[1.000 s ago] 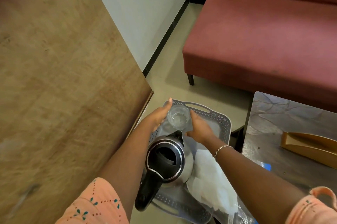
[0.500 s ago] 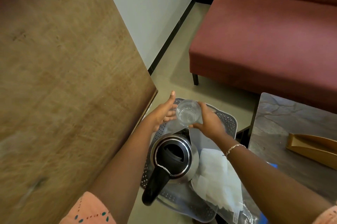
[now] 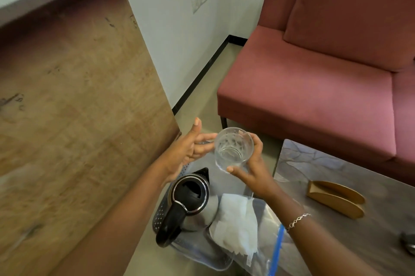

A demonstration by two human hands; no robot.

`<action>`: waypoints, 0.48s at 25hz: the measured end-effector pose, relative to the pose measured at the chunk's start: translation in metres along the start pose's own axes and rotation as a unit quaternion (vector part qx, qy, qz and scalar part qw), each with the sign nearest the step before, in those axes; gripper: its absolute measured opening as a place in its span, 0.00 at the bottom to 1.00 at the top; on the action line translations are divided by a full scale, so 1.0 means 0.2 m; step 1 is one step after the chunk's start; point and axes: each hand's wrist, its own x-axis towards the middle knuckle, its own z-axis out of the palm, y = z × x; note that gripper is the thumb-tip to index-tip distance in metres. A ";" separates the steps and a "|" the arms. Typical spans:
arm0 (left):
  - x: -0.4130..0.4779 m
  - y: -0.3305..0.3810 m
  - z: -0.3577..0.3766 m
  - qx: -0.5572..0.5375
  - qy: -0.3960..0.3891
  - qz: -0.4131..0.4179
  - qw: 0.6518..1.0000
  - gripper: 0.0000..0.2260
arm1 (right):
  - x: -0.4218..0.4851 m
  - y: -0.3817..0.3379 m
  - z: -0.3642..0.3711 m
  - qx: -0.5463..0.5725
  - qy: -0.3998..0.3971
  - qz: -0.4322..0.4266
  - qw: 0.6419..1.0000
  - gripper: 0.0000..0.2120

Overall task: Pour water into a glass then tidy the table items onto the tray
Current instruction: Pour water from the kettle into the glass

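Observation:
A clear glass (image 3: 233, 147) is lifted above the grey perforated tray (image 3: 160, 215), mouth facing me, and it looks empty. My right hand (image 3: 253, 170) grips it from the right, thumb under its base. My left hand (image 3: 190, 147) is just left of the glass with straight spread fingers, fingertips near its rim. A steel kettle (image 3: 190, 201) with a black lid and handle stands on the tray below my hands. A clear zip bag of white napkins (image 3: 238, 224) lies on the tray to its right.
A large wooden panel (image 3: 74, 107) fills the left. A stone-topped table (image 3: 350, 208) at right carries a gold napkin holder (image 3: 336, 198) and a metal object (image 3: 408, 244) at the frame edge. A red sofa (image 3: 314, 87) stands behind, tiled floor between.
The glass has risen off the tray in my right hand, and my left hand has come off it with its fingers spread. The view has tilted up.

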 end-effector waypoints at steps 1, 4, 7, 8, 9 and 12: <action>-0.04 0.01 0.04 -0.006 0.004 0.011 1.000 0.34 | -0.03 -0.03 -0.01 0.004 0.020 -0.009 1.000 0.47; -0.14 0.04 0.14 -0.034 0.013 0.042 0.998 0.32 | -0.12 -0.08 -0.03 0.010 0.082 -0.036 0.996 0.45; -0.22 0.05 0.20 -0.035 -0.010 0.072 0.997 0.35 | -0.19 -0.12 -0.05 0.007 0.137 -0.051 0.989 0.42; -0.24 0.03 0.21 -0.036 -0.022 0.081 0.996 0.36 | -0.21 -0.12 -0.05 0.005 0.152 -0.056 0.987 0.41; -0.25 0.00 0.22 -0.035 -0.030 0.090 0.995 0.35 | -0.23 -0.12 -0.06 0.001 0.165 -0.060 0.985 0.42; -0.31 -0.21 0.17 0.021 0.043 0.082 0.996 0.41 | -0.29 -0.13 -0.10 -0.007 0.178 -0.057 0.982 0.43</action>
